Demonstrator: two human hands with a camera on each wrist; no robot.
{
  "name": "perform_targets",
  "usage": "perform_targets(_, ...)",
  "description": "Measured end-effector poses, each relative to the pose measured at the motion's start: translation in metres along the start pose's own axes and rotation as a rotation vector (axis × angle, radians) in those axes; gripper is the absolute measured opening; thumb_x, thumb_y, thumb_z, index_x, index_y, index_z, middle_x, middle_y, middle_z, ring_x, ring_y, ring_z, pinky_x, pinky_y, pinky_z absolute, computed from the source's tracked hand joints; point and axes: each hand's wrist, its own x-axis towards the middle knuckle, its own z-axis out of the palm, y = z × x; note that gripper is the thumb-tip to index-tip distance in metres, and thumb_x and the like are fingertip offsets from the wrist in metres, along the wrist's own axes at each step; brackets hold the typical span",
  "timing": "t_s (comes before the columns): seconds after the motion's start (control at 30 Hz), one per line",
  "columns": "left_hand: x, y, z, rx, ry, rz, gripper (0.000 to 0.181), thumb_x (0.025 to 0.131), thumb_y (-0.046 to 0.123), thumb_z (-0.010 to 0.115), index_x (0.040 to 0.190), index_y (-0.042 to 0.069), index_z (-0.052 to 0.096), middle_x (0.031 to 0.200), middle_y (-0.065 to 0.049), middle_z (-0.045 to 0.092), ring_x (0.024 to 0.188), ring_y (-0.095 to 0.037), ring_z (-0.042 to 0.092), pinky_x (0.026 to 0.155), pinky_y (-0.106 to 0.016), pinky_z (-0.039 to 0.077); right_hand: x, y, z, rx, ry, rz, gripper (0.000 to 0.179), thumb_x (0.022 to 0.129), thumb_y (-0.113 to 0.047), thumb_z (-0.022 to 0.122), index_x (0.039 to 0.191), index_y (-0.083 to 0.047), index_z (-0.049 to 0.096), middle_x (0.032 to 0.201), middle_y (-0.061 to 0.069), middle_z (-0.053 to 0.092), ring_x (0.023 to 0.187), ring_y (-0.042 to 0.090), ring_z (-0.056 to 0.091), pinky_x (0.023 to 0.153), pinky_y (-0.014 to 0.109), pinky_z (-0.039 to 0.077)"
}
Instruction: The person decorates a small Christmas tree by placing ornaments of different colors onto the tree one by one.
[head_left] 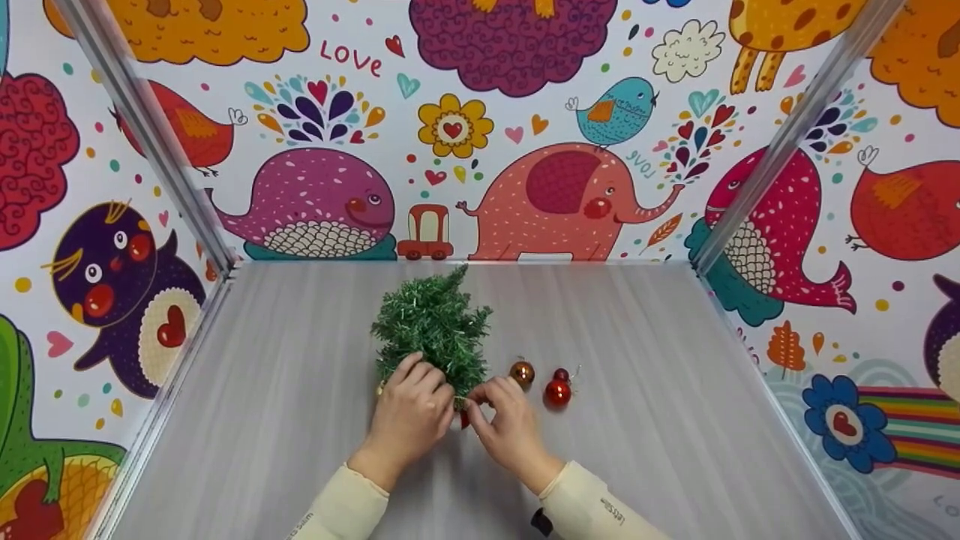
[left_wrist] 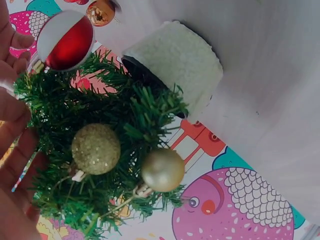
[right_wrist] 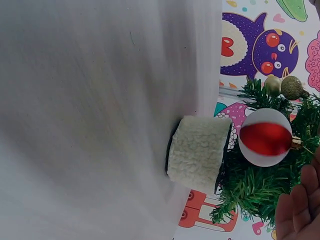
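A small green Christmas tree (head_left: 435, 330) stands in front of both hands, its base wrapped in white fleece (right_wrist: 200, 152). From its near side hangs a red-and-white bauble (left_wrist: 65, 40), mostly covered by the hands in the head view. The left hand (head_left: 412, 405) holds the tree's branches, fingertips hidden in the greenery. At the bauble's cap, the right hand (head_left: 514, 427) pinches its thin string between thumb and forefinger. A glittery gold bauble (left_wrist: 96, 149) and a smooth gold bauble (left_wrist: 163, 170) hang on the tree's left side.
Right of the tree, a copper bauble (head_left: 523, 373) lies on the grey table (head_left: 645, 465). Beside it are a red bauble (head_left: 558, 393) and a smaller dark red one (head_left: 561, 373). Cartoon-printed walls (head_left: 450, 67) and metal posts (head_left: 795, 142) border the table.
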Motion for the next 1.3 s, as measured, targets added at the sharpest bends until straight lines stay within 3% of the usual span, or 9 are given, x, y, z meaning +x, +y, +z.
perform_targets(0.37, 0.0018, 0.0002, 0.0028, 0.035, -0.011, 0.000, 0.012, 0.070, 0.015, 0.078, 0.069, 0.011, 0.066, 0.075, -0.004, 0.061, 0.078, -0.026, 0.060, 0.104, -0.044, 0.041, 0.0013, 0.0019, 0.0031, -0.027, 0.014, 0.034, 0.010, 0.088, -0.011, 0.072, 0.087, -0.018, 0.065, 0.086, -0.010, 0.060, 0.080, 0.008, 0.054, 0.069, 0.025, 0.044)
perform_targets(0.57, 0.0039, -0.0002, 0.0035, 0.068, -0.035, 0.013, 0.013, 0.071, 0.014, 0.077, 0.066, 0.011, 0.065, 0.075, -0.004, 0.059, 0.080, -0.027, 0.059, 0.106, -0.045, 0.039, 0.0029, 0.0007, 0.0004, -0.197, 0.028, -0.034, 0.011, 0.082, -0.015, 0.076, 0.083, -0.020, 0.066, 0.081, -0.011, 0.059, 0.073, 0.010, 0.053, 0.060, 0.028, 0.047)
perform_targets(0.67, 0.0042, 0.0000, 0.0031, 0.073, -0.044, 0.010, 0.013, 0.072, 0.015, 0.076, 0.066, 0.011, 0.065, 0.075, -0.004, 0.059, 0.080, -0.027, 0.059, 0.107, -0.045, 0.039, 0.0037, 0.0005, 0.0005, -0.250, 0.029, -0.028, 0.011, 0.079, -0.017, 0.077, 0.081, -0.021, 0.066, 0.078, -0.012, 0.058, 0.071, 0.010, 0.052, 0.057, 0.028, 0.047)
perform_targets(1.07, 0.0037, 0.0002, 0.0025, 0.060, -0.068, 0.021, 0.014, 0.072, 0.016, 0.076, 0.065, 0.011, 0.065, 0.077, -0.004, 0.060, 0.082, -0.027, 0.059, 0.108, -0.043, 0.038, 0.0000, 0.0000, 0.0027, -0.214, 0.004, 0.102, 0.014, 0.077, -0.021, 0.082, 0.077, -0.025, 0.069, 0.076, -0.016, 0.061, 0.070, 0.004, 0.054, 0.058, 0.025, 0.047)
perform_targets(1.3, 0.0040, -0.0008, 0.0021, 0.058, -0.096, 0.026, 0.015, 0.073, 0.017, 0.077, 0.065, 0.012, 0.066, 0.079, -0.004, 0.061, 0.084, -0.027, 0.059, 0.107, -0.043, 0.038, -0.0016, 0.0011, 0.0013, -0.211, -0.036, 0.108, 0.014, 0.078, -0.023, 0.082, 0.075, -0.025, 0.068, 0.075, -0.016, 0.061, 0.068, 0.005, 0.054, 0.057, 0.025, 0.047)
